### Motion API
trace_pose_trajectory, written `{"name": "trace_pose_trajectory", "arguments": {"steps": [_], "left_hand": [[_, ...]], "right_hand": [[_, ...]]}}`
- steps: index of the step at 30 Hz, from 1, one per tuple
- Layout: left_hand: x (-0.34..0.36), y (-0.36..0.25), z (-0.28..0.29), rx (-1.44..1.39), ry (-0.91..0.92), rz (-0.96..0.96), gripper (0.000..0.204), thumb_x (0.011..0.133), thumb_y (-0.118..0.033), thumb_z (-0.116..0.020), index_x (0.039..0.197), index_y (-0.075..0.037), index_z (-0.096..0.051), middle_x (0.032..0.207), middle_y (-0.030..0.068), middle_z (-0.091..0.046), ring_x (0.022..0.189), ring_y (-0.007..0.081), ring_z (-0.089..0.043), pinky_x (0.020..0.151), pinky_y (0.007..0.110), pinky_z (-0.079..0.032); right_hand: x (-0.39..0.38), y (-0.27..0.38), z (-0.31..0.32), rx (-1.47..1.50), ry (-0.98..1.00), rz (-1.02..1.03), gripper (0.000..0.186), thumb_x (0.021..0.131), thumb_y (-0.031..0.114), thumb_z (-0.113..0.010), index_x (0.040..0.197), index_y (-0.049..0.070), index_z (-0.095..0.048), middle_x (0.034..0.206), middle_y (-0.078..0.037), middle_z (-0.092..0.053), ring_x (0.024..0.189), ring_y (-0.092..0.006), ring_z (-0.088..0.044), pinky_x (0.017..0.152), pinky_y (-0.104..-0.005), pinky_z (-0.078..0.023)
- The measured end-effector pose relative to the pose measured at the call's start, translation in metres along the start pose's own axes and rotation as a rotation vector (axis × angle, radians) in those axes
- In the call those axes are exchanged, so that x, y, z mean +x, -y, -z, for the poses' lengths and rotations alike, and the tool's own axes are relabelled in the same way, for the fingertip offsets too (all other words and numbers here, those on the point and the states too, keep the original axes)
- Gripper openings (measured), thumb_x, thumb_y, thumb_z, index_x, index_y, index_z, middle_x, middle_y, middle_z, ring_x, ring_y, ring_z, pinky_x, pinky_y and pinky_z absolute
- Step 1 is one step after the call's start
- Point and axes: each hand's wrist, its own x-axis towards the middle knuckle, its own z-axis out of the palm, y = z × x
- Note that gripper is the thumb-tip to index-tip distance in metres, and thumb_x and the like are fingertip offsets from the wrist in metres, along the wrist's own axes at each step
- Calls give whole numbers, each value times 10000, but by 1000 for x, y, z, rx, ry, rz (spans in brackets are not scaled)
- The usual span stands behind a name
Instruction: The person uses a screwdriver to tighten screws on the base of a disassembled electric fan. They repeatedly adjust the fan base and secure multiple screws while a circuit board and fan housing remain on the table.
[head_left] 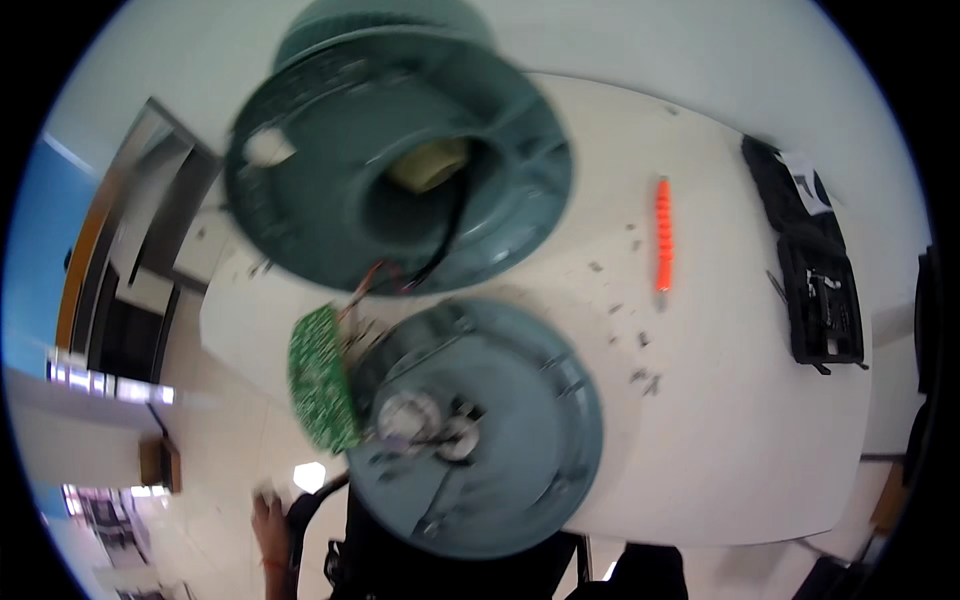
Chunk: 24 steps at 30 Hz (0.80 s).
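Note:
Low on the left, beside a chair's armrest, my left hand [268,528] hangs away from the table with its fingers curled. Something small and pale shows at its fingertips, too blurred to name. My right hand is out of view. A large grey-green round plastic housing [320,215] lies tilted at the far side of the table, with a yellowish part [432,165] inside its central hole. Thin wires run from it to a green circuit board [322,380]. This board leans by a round grey-green cover [520,440], which bears a white round part [408,418] at the near edge.
An orange-handled screwdriver [664,235] lies right of the housing on the white table [740,440]. Several small dark screws or bits [645,380] are scattered near it. An unfolded black tool case [822,300] rests at the right edge. The chair armrest [315,500] is at the lower left.

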Motion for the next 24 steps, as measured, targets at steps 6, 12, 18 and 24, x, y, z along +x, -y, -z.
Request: {"name": "trace_pose_trajectory", "arguments": {"steps": [6, 12, 18, 24], "left_hand": [[-31, -204, 23, -560, -361, -1013, 373, 753, 59, -634, 1122, 12, -645, 991, 170, -695, 873, 315, -661, 786, 376, -544], [-48, -268, 30, -491, -63, -1298, 246, 740, -35, -748, 984, -62, -743, 948, 100, -668, 861, 283, -615, 777, 382, -505], [-47, -258, 4, -566, -56, -1273, 188, 752, -79, -796, 936, -113, -774, 924, 33, -676, 918, 270, -615, 816, 378, -499], [-50, -250, -17, -721, -128, -1255, 201, 753, -112, -844, 947, -134, -795, 906, 5, -688, 946, 230, -631, 823, 352, -474]], "right_hand": [[-76, 40, 28, 228, -157, 461, 429, 941, 287, -662, 1276, 23, -608, 1241, -198, -666, 1104, -361, -641, 982, -483, -499], [-246, 99, 59, 296, -746, 1061, 359, 781, 164, -813, 1088, 45, -669, 979, -145, -702, 848, -338, -673, 750, -405, -534], [-381, 120, 78, 578, -1102, 1370, 553, 905, 610, -692, 1029, 84, -575, 786, -116, -693, 636, -201, -637, 591, -326, -512], [-460, 205, 147, 747, -1320, 1908, 675, 988, 694, -474, 1223, 61, -456, 784, -100, -597, 375, -108, -391, 370, -236, -322]]}}
